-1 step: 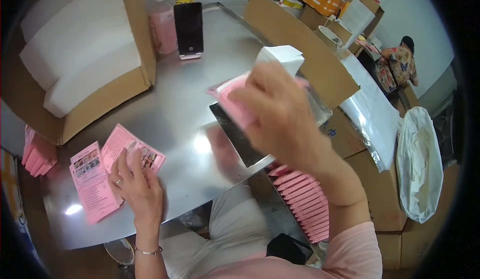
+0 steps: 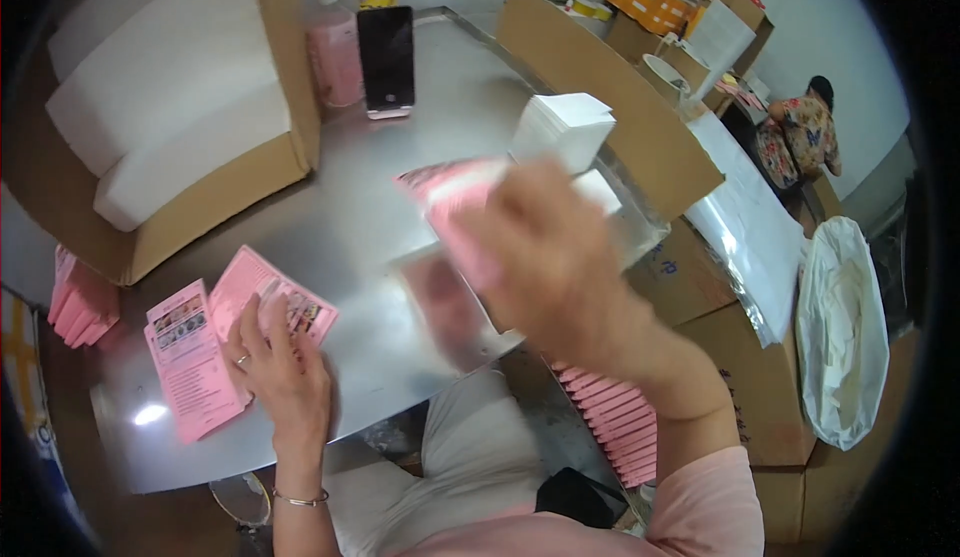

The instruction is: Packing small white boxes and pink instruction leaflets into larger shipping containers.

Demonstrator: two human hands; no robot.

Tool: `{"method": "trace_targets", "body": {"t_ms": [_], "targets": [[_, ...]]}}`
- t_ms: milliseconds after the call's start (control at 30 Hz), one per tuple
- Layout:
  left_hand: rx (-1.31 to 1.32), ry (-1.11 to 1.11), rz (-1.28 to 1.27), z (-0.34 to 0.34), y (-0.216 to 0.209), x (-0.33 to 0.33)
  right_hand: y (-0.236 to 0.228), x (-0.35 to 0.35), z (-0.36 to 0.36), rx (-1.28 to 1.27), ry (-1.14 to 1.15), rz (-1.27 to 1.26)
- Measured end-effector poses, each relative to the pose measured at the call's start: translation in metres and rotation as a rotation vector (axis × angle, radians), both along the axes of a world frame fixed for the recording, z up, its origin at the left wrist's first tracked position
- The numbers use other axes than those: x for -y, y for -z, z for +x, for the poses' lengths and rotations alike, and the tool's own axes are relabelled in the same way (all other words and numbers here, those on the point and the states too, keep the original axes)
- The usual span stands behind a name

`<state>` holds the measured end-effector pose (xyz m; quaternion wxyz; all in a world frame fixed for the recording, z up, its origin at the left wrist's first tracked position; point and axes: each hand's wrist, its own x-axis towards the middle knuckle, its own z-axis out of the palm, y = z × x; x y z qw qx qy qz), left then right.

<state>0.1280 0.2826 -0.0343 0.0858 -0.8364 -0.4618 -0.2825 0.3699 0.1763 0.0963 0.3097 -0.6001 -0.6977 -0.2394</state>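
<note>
Fingers clamped on a pink packet (image 2: 457, 202), the right hand (image 2: 560, 257), blurred, hovers over the metal tabletop (image 2: 365, 197), near a white stack (image 2: 561, 129). The left hand (image 2: 284, 369), fingers slightly apart, rests on a pink printed stack (image 2: 240, 282) beside a second pink pile (image 2: 190, 372); a black phone (image 2: 386, 57) stands near a pink bottle (image 2: 335, 57).

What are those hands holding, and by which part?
The right hand holds a pink packet by its right end; blur hides the exact grip. The left hand lies on pink leaflets, apparently not gripping them.
</note>
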Motion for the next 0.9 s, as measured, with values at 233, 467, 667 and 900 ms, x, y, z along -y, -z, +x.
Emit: {"method": "trace_targets", "body": {"t_ms": [233, 467, 667, 900], "targets": [[0.430, 0.381, -0.077, 0.000, -0.011, 0.006, 0.088, 0.061, -0.082, -0.163, -0.153, -0.416], [0.351, 0.749, -0.329, 0.006, -0.011, 0.050, 0.102, 0.036, -0.035, -0.259, -0.256, -0.310], [0.139, 0.694, -0.369, 0.005, -0.010, 0.054, 0.119, 0.043, -0.025, -0.307, -0.193, -0.441], [0.150, 0.692, -0.429, 0.005, -0.010, 0.053, 0.124, 0.047, -0.029, -0.311, -0.179, -0.385]]}}
